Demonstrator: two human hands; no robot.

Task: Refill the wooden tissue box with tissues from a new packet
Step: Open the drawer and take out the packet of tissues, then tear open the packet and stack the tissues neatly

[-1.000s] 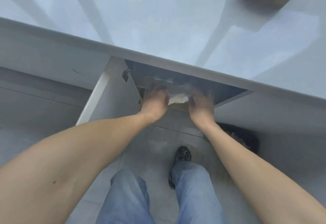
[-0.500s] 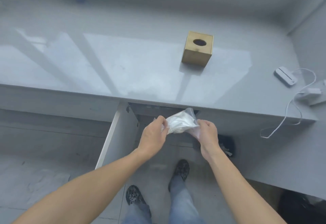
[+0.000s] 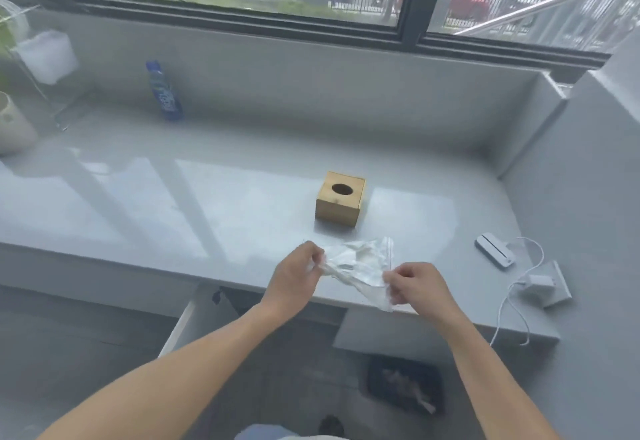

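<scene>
The wooden tissue box (image 3: 340, 202), a small cube with a round hole in its top, stands on the grey counter (image 3: 138, 204). Just in front of it, above the counter's front edge, I hold a clear plastic packet of white tissues (image 3: 360, 268) between both hands. My left hand (image 3: 298, 275) pinches the packet's left end. My right hand (image 3: 414, 283) pinches its right end. The packet looks crumpled and stretched between them.
A blue bottle (image 3: 164, 93) stands at the back left beside a wire rack (image 3: 41, 68). At the right lie a white device (image 3: 495, 254), a charger (image 3: 540, 285) and its cable. Below the counter an open cupboard door (image 3: 180, 325) juts out, with a dark bin (image 3: 405, 387) on the floor.
Both hands pulled the tissue packet out of the cupboard under the counter and raised it above the counter edge. The view tilted up from the floor to the counter and window.
</scene>
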